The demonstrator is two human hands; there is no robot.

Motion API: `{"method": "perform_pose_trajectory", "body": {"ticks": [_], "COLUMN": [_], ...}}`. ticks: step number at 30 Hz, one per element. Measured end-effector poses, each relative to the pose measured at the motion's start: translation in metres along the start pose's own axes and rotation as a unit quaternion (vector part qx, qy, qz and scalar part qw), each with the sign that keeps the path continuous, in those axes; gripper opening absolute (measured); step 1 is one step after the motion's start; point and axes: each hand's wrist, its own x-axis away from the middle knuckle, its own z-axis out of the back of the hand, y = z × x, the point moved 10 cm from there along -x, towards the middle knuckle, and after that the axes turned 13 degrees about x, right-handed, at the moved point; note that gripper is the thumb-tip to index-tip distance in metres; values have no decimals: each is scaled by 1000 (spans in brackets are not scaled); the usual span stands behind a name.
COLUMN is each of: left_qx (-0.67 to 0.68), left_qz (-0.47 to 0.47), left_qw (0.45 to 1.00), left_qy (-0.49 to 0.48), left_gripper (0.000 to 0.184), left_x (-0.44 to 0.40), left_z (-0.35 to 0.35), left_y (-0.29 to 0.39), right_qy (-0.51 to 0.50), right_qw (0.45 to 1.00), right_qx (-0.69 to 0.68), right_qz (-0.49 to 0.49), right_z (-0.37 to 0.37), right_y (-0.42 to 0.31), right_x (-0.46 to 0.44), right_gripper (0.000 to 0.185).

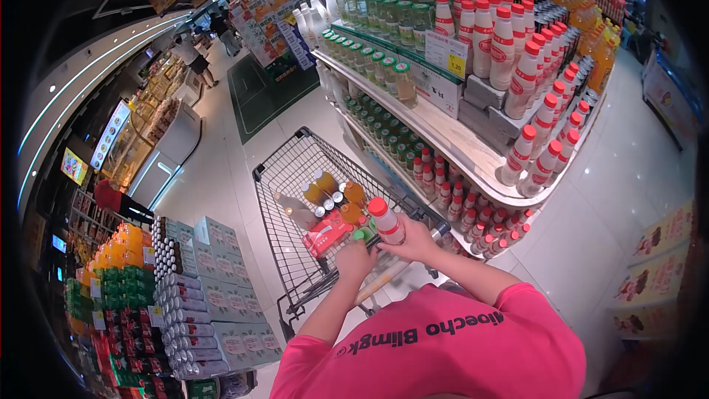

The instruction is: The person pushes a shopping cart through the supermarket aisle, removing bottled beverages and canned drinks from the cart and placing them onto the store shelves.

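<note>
My right hand (415, 241) is wrapped round a plastic drink bottle (387, 223) with a red cap and a red-and-white label, tilted over the near end of the shopping cart (278, 203). Close beside it, my left hand (355, 261) is closed, and a green-capped bottle (360, 236) shows just above its fingers, mostly hidden by them. Beyond my hands, the wire basket holds a red pack (326, 233), orange drink bottles (355, 193), a pale bottle (294, 210) and several cans. The cart handle (379, 283) runs below my wrists.
To the right stands a tiered shelf (487, 186) with several red-capped bottles (523, 81) and green-capped jars (404, 84). Stacked cartons (235, 299) and cans (193, 321) are at the lower left. A person (193, 59) stands by the far counter; another in red (111, 198) is at left.
</note>
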Motion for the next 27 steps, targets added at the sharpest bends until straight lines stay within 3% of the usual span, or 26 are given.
{"method": "perform_pose_trajectory", "body": {"ticks": [10,18,22,27], "left_qx": [-25,-29,-56,30], "left_qz": [-49,-12,13,62], "left_qw": [998,999,997,984], "left_qy": [26,-15,-47,-165], "left_gripper": [42,44,41,48], "left_x": [-44,-72,-85,-105], "left_z": [-2,-5,-16,-25], "left_y": [-15,-26,-41,-50], "right_qy": [-85,-116,-61,45], "right_qw": [991,980,947,912], "right_qx": [-103,-161,-313,-399], "right_qz": [2,-2,-32,-80], "right_z": [-10,-25,-32,4], "right_y": [14,27,51,66], "right_x": [-52,-79,-94,-122], "right_gripper": [66,66,67,66]}}
